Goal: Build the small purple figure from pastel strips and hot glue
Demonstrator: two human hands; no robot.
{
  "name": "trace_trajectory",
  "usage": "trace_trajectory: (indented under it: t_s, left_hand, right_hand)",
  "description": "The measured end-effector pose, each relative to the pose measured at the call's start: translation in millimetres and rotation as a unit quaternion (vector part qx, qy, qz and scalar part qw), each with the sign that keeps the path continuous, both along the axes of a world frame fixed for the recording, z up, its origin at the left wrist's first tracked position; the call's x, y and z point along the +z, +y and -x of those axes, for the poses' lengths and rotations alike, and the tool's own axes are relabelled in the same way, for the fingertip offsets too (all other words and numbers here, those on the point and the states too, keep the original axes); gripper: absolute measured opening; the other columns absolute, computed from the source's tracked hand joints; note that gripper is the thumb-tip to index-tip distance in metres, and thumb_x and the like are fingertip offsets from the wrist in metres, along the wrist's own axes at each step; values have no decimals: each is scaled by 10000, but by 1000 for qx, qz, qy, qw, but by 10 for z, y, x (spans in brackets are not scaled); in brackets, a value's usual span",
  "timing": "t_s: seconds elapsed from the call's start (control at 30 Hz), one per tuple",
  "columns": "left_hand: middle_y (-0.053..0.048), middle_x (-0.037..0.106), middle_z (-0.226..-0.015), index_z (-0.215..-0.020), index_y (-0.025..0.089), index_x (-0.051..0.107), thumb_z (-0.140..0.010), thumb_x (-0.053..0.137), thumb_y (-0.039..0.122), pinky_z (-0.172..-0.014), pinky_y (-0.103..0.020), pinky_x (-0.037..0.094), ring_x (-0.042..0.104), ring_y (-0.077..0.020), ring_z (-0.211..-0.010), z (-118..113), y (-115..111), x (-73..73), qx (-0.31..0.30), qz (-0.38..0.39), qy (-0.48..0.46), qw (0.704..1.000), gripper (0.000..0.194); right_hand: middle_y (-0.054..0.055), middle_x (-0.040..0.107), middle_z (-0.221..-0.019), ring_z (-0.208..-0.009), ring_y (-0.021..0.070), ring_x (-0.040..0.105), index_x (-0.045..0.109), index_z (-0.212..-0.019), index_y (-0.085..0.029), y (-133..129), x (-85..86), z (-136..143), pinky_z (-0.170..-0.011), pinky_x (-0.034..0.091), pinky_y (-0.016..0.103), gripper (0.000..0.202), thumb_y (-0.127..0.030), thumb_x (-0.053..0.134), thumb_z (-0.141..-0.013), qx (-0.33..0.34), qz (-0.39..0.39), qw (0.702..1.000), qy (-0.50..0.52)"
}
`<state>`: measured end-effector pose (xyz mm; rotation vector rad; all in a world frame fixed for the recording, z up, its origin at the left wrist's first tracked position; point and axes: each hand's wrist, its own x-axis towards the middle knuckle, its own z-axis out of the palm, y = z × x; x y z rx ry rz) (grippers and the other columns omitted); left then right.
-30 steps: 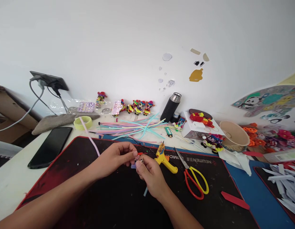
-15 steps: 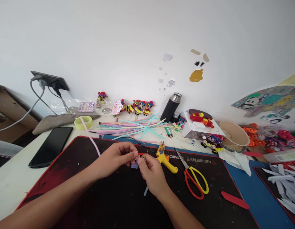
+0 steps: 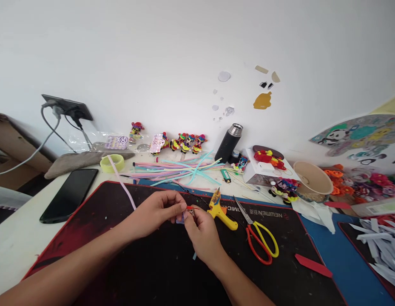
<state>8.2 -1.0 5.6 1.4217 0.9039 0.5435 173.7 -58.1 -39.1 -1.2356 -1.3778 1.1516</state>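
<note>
Over the dark desk mat [image 3: 146, 267], both hands meet at a small red and purple craft piece [image 3: 180, 220], mostly hidden by fingers. My left hand [image 3: 160, 211] pinches it from the left between thumb and forefinger. From the right, my right hand [image 3: 202, 233] grips it with the thumb on top and fingers curled. A thin red strip [image 3: 192, 208] shows between the fingertips. Just right of the hands lies a yellow hot glue gun [image 3: 224, 216]. Beyond it are scissors [image 3: 260, 240] with one red and one yellow handle, blades apart.
Pastel strips [image 3: 181, 170] lie in a pile behind the mat, near a black flask [image 3: 229, 142] and several small figures [image 3: 186, 143]. A phone [image 3: 69, 195] and yellow ring roll [image 3: 112, 163] are left. Red strip [image 3: 313, 265] and white strips [image 3: 380, 242] are right.
Both hands stay together and have shifted only slightly. The held piece has turned a little, with less of its purple part showing below the fingers.
</note>
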Motion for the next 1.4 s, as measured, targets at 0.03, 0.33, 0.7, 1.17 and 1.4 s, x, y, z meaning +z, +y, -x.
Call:
trace_trajectory:
  t_s: [0.03, 0.33, 0.7, 1.17, 1.4]
  left_hand:
    - [2, 638, -710, -813, 181, 654, -858, 690, 669, -620, -266, 463, 559, -152, -658, 1, 0, 1, 0, 0, 3, 1000, 492]
    - [6, 632, -711, -817, 178, 656, -884, 679, 638, -630, -267, 450, 560, -152, -659, 18, 4, -49, -1, -4, 2, 1000, 465]
    - [17, 615, -706, -827, 175, 654, -876, 683, 618, -595, -257, 433, 545, -145, -650, 7, -4, 2, 2, -11, 17, 1000, 447]
    - [16, 635, -721, -844, 174, 658, -903, 671, 468, -611, -248, 438, 551, -145, -668, 7, -15, -17, 10, -34, 31, 999, 300]
    - [2, 685, -765, -854, 184, 685, -909, 663, 417, -660, -264, 439, 594, -170, -720, 11, -32, -36, 18, -96, 58, 994, 240]
  right_hand:
    - [27, 618, -740, -672, 172, 529, 673, -759, -184, -2, 0, 3, -623, 434, 275, 289, -350, 551, -962, -1, -1, 1000, -1]
    - [18, 585, -716, -713, 192, 531, 651, -783, -197, 1, -29, 15, -623, 418, 280, 266, -344, 537, -973, 7, -1, 1000, 10]
    - [24, 599, -741, -701, 183, 519, 671, -776, -185, 9, -45, 2, -633, 412, 282, 273, -340, 537, -956, 0, 10, 1000, 7]
    - [-21, 532, -683, -616, 144, 433, 600, -771, -190, 16, -86, -18, -573, 358, 262, 257, -376, 543, -939, -6, 31, 999, 7]
    - [-17, 536, -706, -638, 147, 438, 595, -776, -194, 33, -104, -13, -586, 369, 262, 240, -363, 547, -940, -6, 32, 999, 12]
